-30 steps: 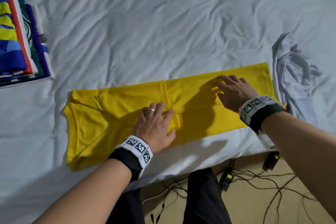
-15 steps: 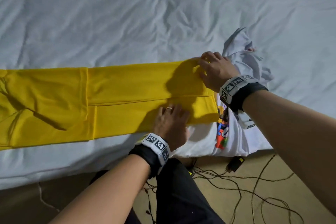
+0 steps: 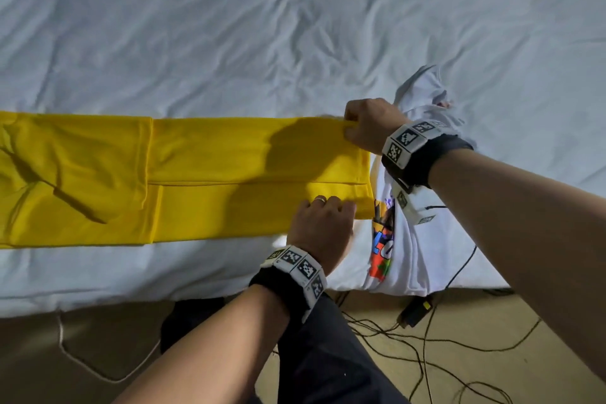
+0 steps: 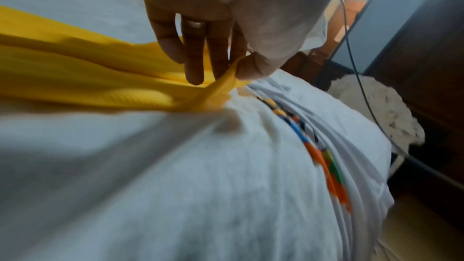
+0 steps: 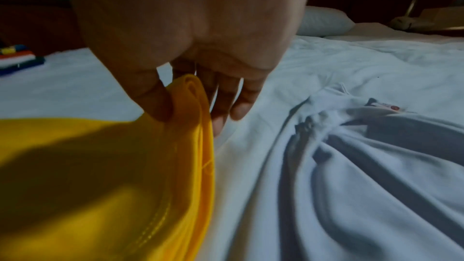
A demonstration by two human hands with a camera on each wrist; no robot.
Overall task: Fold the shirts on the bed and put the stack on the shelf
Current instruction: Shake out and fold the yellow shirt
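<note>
A yellow shirt (image 3: 203, 174), folded into a long strip, lies across the white bed (image 3: 262, 26) near its front edge. My left hand (image 3: 331, 207) pinches the strip's near right corner (image 4: 226, 84) between thumb and fingers. My right hand (image 3: 352, 128) pinches the far right corner, with the yellow hem (image 5: 193, 94) bunched between thumb and fingers. A crumpled white shirt (image 3: 403, 239) with a colourful print lies just right of the yellow one, partly under my right wrist. A stack of folded shirts (image 5: 17, 57) sits far off on the bed in the right wrist view.
Black cables (image 3: 426, 331) and a small black device (image 3: 414, 313) lie on the tan floor below the bed edge. My dark trouser leg (image 3: 328, 354) stands against the bed. A pillow (image 5: 323, 21) lies at the bed's far end.
Both hands slid right along the yellow strip to its right end and went from lying flat on it to pinching its two corners. The view turned right, so the folded stack left the head frame.
</note>
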